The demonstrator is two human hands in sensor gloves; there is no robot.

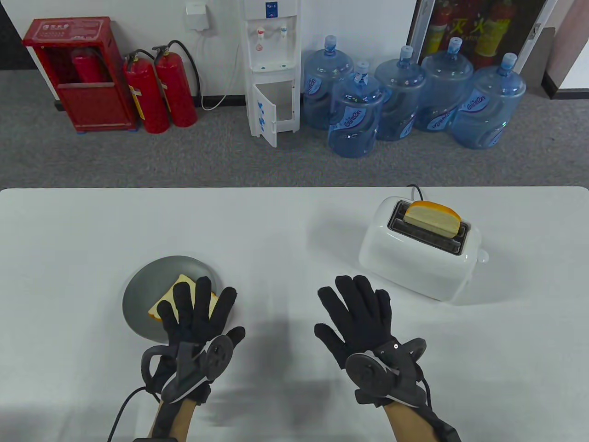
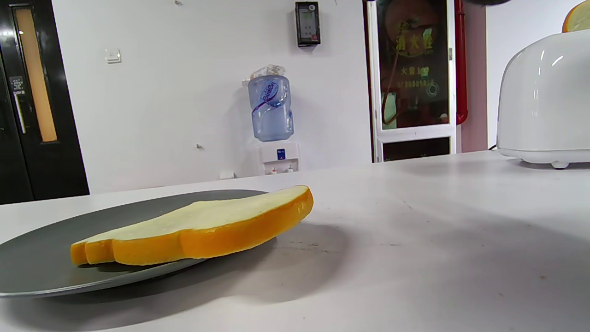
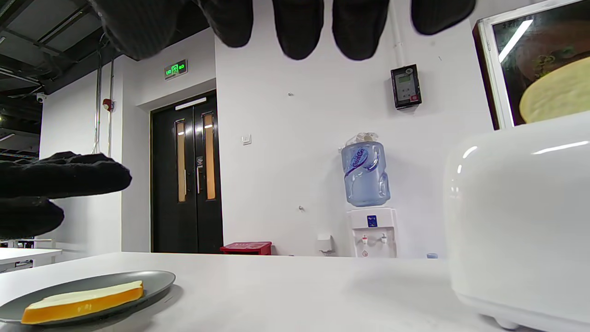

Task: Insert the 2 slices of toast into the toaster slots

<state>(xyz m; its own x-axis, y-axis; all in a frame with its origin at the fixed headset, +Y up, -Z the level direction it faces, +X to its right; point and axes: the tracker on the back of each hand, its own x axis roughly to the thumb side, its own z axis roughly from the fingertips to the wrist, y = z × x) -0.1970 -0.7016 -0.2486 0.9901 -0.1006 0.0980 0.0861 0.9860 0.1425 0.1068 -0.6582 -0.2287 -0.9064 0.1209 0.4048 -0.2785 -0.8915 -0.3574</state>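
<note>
One slice of toast (image 1: 180, 282) (image 2: 198, 228) (image 3: 83, 302) lies flat on a grey plate (image 1: 145, 287) (image 2: 41, 258) (image 3: 156, 279) at the front left. My left hand (image 1: 207, 308) hovers over it with its fingers spread and straight, holding nothing; in the right wrist view its fingers (image 3: 60, 175) hang well above the plate. A white toaster (image 1: 414, 258) (image 2: 544, 101) (image 3: 521, 207) stands at the right with the other slice (image 1: 432, 218) (image 3: 557, 92) upright in its far slot. The near slot shows dark. My right hand (image 1: 352, 308) is open near the toaster's front left, fingers (image 3: 299, 27) straight.
The white table (image 1: 276, 230) carries only the plate and the toaster. The toaster's black cord (image 1: 414, 189) runs off the far edge. Beyond the table, on the floor, stand water bottles (image 1: 354, 115), a water dispenser (image 1: 271, 69) and red fire extinguishers (image 1: 161, 92).
</note>
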